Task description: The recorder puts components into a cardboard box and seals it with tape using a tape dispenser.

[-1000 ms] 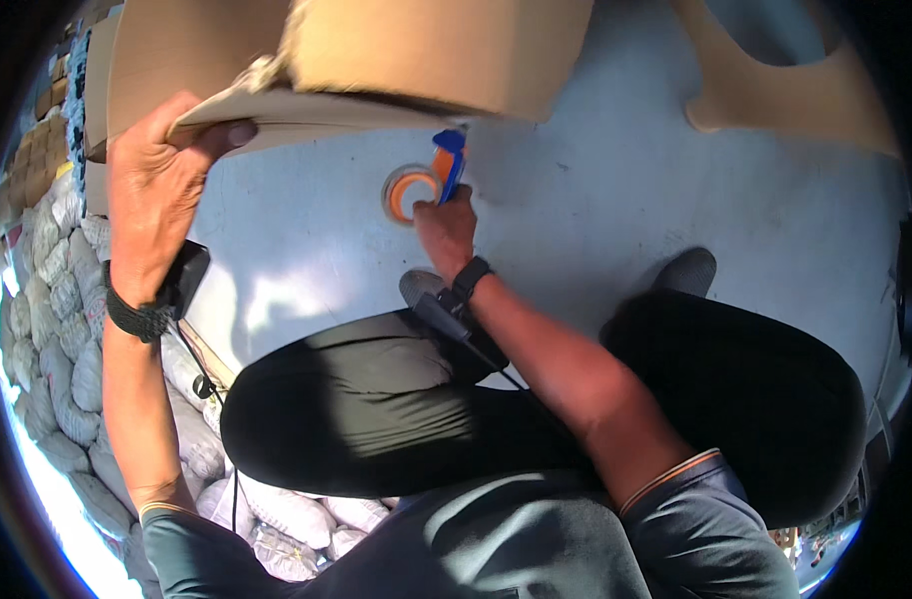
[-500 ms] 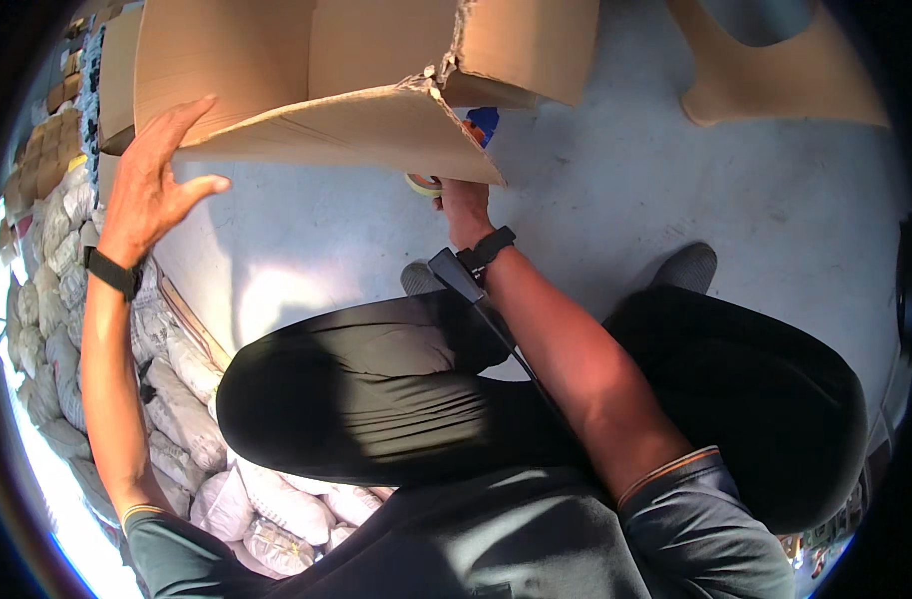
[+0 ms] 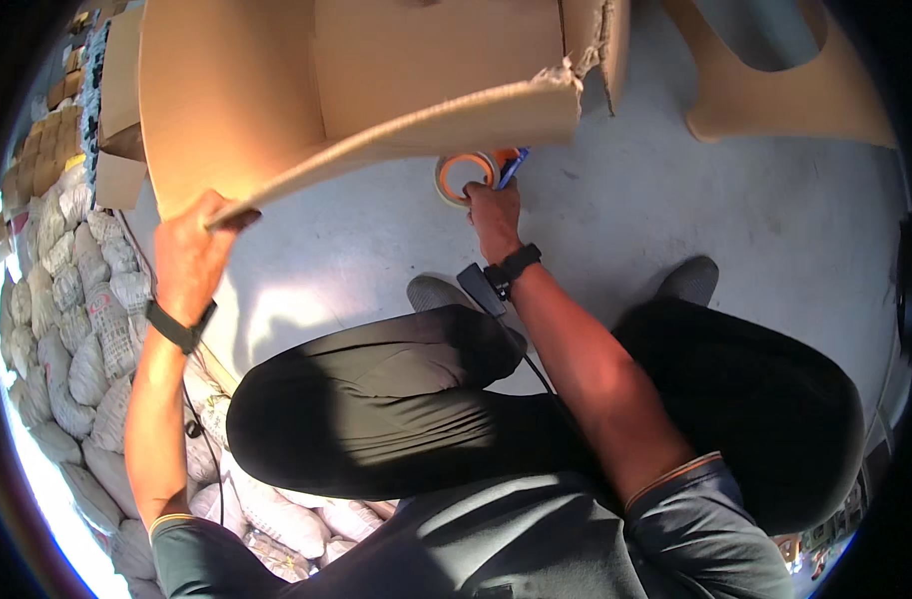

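An open brown cardboard box (image 3: 226, 90) fills the upper part of the view, its inside showing. My left hand (image 3: 188, 255) is closed over the near left corner of a bowed box flap (image 3: 416, 125), fingers curled round its edge. Just below the flap's right end, my right hand (image 3: 498, 215) grips a tape dispenser (image 3: 514, 167) with blue and orange parts and a pale tape roll on it. The fingers are partly hidden behind the dispenser. The dispenser appears apart from the cardboard.
Many filled sacks (image 3: 86, 364) are piled along the left, with more cartons (image 3: 51, 160) behind them. A brown curved-edged piece (image 3: 755, 110) lies at the upper right. Grey floor (image 3: 596, 220) spreads beneath, with my shoes (image 3: 690, 280) on it and my bent legs close by.
My left hand has gone from open beside the box to gripping the flap's corner. The flap has bowed and shifted right. My right hand moved right, bringing the tape dispenser into fuller view.
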`<action>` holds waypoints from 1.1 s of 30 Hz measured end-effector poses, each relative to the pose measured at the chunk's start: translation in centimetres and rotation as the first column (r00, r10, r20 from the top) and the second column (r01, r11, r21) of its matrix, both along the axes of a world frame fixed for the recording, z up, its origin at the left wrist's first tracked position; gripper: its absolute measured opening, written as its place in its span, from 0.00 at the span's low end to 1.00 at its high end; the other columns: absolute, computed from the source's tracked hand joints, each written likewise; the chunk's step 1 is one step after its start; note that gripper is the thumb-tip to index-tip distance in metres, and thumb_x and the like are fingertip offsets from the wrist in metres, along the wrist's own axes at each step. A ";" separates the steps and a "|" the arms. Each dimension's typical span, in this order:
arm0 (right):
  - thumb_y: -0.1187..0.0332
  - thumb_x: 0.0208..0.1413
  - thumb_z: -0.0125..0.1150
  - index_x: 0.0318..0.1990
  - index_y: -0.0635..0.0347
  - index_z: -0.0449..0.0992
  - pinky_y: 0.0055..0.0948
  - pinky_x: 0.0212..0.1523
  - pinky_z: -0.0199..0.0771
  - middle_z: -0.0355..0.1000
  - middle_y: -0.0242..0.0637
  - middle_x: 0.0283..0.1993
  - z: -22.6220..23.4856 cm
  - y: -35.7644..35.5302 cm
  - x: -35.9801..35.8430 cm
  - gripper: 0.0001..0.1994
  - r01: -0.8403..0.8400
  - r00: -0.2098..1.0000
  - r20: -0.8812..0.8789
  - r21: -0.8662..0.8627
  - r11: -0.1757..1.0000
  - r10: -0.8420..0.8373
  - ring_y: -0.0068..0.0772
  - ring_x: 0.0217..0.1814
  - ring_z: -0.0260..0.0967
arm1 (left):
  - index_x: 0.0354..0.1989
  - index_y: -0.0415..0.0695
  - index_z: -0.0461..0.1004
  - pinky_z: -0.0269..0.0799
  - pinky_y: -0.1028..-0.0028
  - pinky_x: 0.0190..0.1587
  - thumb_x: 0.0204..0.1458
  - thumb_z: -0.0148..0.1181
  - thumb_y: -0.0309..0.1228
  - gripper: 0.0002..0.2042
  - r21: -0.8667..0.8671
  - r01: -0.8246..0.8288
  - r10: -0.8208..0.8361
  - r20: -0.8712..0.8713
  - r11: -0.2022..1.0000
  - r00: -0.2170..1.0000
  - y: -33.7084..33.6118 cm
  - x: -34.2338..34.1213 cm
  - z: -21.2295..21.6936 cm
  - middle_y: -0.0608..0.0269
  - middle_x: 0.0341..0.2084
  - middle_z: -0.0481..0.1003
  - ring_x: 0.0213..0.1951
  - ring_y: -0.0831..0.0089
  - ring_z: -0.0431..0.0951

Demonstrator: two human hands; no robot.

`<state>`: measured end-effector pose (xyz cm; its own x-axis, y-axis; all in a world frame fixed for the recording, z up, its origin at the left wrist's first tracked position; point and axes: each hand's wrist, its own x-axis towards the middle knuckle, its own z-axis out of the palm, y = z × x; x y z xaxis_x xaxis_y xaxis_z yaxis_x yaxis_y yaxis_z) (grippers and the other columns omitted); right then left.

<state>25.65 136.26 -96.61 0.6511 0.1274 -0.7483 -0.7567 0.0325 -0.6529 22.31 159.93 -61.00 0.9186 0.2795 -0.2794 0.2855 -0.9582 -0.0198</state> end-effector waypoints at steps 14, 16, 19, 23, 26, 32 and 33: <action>0.60 0.63 0.66 0.70 0.64 0.60 0.35 0.56 0.80 0.71 0.48 0.63 2.6 -3.3 -5.3 0.33 -0.191 0.974 -0.097 0.122 0.974 0.203 0.40 0.57 0.75 | 0.34 0.43 0.82 0.76 0.60 0.36 0.53 0.71 0.43 0.15 -0.284 -0.040 -0.090 -0.428 0.958 0.899 -1.6 -9.1 2.1 0.54 0.24 0.78 0.31 0.55 0.81; 0.60 0.66 0.64 0.67 0.66 0.60 0.34 0.55 0.83 0.68 0.46 0.63 1.5 -3.9 -5.4 0.30 -0.112 0.984 -0.116 0.193 0.975 0.136 0.39 0.58 0.75 | 0.34 0.42 0.81 0.76 0.60 0.35 0.53 0.71 0.42 0.14 -0.340 0.021 -0.157 -0.376 0.940 0.913 -2.1 -8.5 1.8 0.54 0.23 0.78 0.30 0.54 0.80; 0.56 0.66 0.65 0.64 0.66 0.67 0.38 0.58 0.79 0.72 0.44 0.61 -1.4 -7.1 -7.0 0.28 -0.168 0.948 0.298 0.172 0.971 0.111 0.38 0.61 0.73 | 0.31 0.43 0.78 0.75 0.58 0.30 0.53 0.72 0.41 0.14 -0.443 0.113 -0.236 -0.233 0.889 0.943 -4.0 -7.8 1.6 0.55 0.21 0.76 0.26 0.52 0.79; 0.54 0.66 0.65 0.64 0.66 0.68 0.39 0.58 0.78 0.73 0.44 0.61 -1.2 -9.4 -5.8 0.28 -0.259 0.930 0.319 0.227 0.939 0.179 0.39 0.60 0.73 | 0.25 0.45 0.69 0.73 0.58 0.23 0.57 0.68 0.44 0.18 -0.406 0.248 -0.356 -0.216 0.880 0.909 -7.6 -8.5 2.8 0.59 0.15 0.68 0.20 0.57 0.77; 0.53 0.65 0.65 0.63 0.67 0.68 0.40 0.58 0.78 0.73 0.45 0.60 -0.2 -12.3 -5.4 0.29 -0.321 0.921 0.308 0.256 0.912 0.238 0.41 0.60 0.74 | 0.29 0.44 0.69 0.76 0.57 0.24 0.59 0.63 0.45 0.18 -0.489 0.134 -0.297 -0.274 0.862 0.915 -12.2 -10.1 3.1 0.56 0.17 0.73 0.21 0.55 0.80; 0.51 0.64 0.65 0.63 0.68 0.70 0.42 0.59 0.76 0.75 0.46 0.60 0.7 -16.0 -3.4 0.30 -0.345 0.934 0.187 0.236 0.908 0.306 0.43 0.60 0.74 | 0.33 0.45 0.72 0.77 0.59 0.25 0.61 0.61 0.45 0.16 -0.420 -0.012 -0.114 -0.274 0.907 0.955 -18.3 -11.9 3.7 0.55 0.18 0.75 0.22 0.57 0.81; 0.50 0.64 0.66 0.62 0.68 0.70 0.42 0.59 0.76 0.75 0.46 0.59 1.1 -17.3 -4.1 0.31 -0.334 0.940 0.158 0.229 0.914 0.304 0.44 0.60 0.75 | 0.33 0.45 0.73 0.77 0.60 0.26 0.61 0.61 0.46 0.16 -0.368 -0.007 -0.089 -0.243 0.930 0.966 -18.5 -12.0 3.7 0.56 0.18 0.75 0.22 0.58 0.81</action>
